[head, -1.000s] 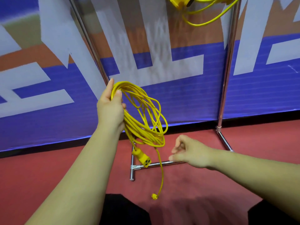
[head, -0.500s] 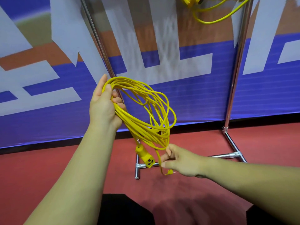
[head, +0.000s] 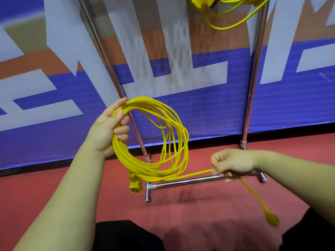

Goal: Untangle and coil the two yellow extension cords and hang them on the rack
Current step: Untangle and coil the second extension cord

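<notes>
My left hand (head: pixel 107 131) grips a coiled yellow extension cord (head: pixel 178 131) at the coil's upper left, holding it up in front of the rack. The cord's socket end (head: pixel 134 186) hangs below the coil. My right hand (head: pixel 233 163) is closed on the cord's loose tail, pulled out to the right, and the blurred plug end (head: pixel 271 218) dangles below that hand. A second yellow cord (head: pixel 226 9) hangs from the top of the chrome rack (head: pixel 253 84), partly cut off by the frame's upper edge.
The rack's left upright (head: pixel 112 73) slants behind the coil, and its base bar (head: pixel 183 182) lies on the red floor (head: pixel 54 192). A blue, white and orange banner wall (head: pixel 208 109) stands right behind the rack. My dark-clothed knees show at the bottom.
My right hand took hold of the dangling tail and drew it out to the right, swinging the plug end with it. The left hand has tilted the coil more open.
</notes>
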Available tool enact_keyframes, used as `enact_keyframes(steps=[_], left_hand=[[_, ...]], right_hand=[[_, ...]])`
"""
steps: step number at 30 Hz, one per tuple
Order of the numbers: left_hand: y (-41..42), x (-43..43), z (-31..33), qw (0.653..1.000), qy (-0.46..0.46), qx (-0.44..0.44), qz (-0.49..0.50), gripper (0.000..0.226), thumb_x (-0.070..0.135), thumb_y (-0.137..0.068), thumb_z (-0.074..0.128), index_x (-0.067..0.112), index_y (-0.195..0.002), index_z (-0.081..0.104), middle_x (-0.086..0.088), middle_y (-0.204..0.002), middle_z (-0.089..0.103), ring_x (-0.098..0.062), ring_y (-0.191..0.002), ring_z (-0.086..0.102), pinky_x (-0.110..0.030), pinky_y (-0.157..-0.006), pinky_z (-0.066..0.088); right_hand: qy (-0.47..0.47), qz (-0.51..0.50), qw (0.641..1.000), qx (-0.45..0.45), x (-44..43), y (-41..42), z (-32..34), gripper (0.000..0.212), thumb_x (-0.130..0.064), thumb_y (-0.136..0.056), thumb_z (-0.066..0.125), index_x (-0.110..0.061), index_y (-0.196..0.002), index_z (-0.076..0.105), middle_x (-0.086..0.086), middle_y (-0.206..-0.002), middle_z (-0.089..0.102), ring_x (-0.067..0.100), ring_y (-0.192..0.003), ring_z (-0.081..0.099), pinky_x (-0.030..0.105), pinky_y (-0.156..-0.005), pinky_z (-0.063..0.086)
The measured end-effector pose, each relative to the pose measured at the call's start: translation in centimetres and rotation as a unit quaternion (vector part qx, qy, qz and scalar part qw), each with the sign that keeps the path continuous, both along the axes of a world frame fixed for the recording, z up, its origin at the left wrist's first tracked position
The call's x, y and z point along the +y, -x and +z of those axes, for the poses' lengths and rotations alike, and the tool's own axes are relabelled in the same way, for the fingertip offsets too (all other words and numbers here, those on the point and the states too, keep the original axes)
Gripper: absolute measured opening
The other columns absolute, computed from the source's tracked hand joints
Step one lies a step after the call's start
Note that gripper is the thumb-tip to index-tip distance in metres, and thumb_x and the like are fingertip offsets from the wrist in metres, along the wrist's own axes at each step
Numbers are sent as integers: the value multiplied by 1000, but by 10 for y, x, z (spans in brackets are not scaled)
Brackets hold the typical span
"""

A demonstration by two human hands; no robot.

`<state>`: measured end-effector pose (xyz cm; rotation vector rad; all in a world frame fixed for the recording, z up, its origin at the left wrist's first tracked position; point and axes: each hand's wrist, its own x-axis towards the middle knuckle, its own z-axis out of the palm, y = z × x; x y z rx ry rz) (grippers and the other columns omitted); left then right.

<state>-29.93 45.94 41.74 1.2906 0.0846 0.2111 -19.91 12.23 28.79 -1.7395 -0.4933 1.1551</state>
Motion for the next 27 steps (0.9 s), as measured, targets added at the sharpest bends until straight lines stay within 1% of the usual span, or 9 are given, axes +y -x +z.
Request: enact_keyframes(steps=[2,4,6,9,11,12,19,23,27], left_hand=[[2,-6,-3,996,-81,31,-23,26,26,-86,64,33,-109,74,-1,-73,42,-3,-44,29,-15,-41,27],[-1,-21,-10,980,-178,63,-60,21,20,-90,64,30,-103,77,-5,-72,35,-8,-47,25,-19,-44,23],[-5,-44,-21,944,-304,79,-104,27,10,-99,59,29,-102,78,-4,-67,33,-15,-52,24,-25,-49,22],[-10,-77,-37,869,-462,80,-159,23,17,-97,64,34,-104,78,-1,-62,54,-17,-56,39,-29,-51,35],[-13,-88,-46,862,-465,101,-174,18,27,-94,69,39,-105,77,-10,-81,71,-18,-66,50,-36,-59,47],[-14,-91,-47,870,-448,111,-171,16,31,-91,72,40,-103,77,-13,-84,70,-18,-67,50,-34,-59,46],[-17,-118,-54,897,-398,104,-162,12,28,-85,80,18,-86,73,7,-56,46,-14,-49,36,-21,-49,32],[-25,-110,-46,898,-421,68,-111,4,21,-94,70,17,-93,71,15,-50,49,-4,-46,39,-18,-49,34],[-31,-71,-38,932,-353,86,-5,5,19,-98,64,19,-98,68,7,-55,38,-12,-47,31,-23,-48,30]], right_hand=[[-2,-19,999,-26,-5,-2,9,22,-2,-84,69,-13,-77,52,5,-60,58,13,-50,46,24,-51,41],[-30,-46,997,-63,-3,0,20,17,0,-79,71,-12,-79,59,10,-67,62,16,-54,50,24,-49,39],[-68,-85,990,-94,4,1,32,21,6,-82,70,-12,-81,59,9,-68,65,16,-56,54,24,-47,38],[-130,-108,977,-126,12,1,47,22,6,-83,72,-11,-82,58,11,-70,67,19,-60,54,29,-57,43],[-149,-111,972,-147,13,2,54,22,4,-83,74,-11,-82,59,10,-68,67,20,-61,52,32,-63,43],[-154,-114,969,-157,13,3,58,21,4,-83,74,-11,-82,59,9,-67,66,20,-61,51,34,-64,42],[-200,-143,953,-178,10,3,70,19,4,-85,73,-7,-83,58,19,-70,56,24,-64,46,38,-65,38],[-150,-105,968,-171,-7,-7,72,15,0,-90,69,-8,-90,56,7,-65,63,19,-59,53,27,-60,44],[-60,-91,978,-176,-32,-21,66,10,-7,-95,64,-8,-91,55,7,-69,63,22,-64,55,28,-54,44]])
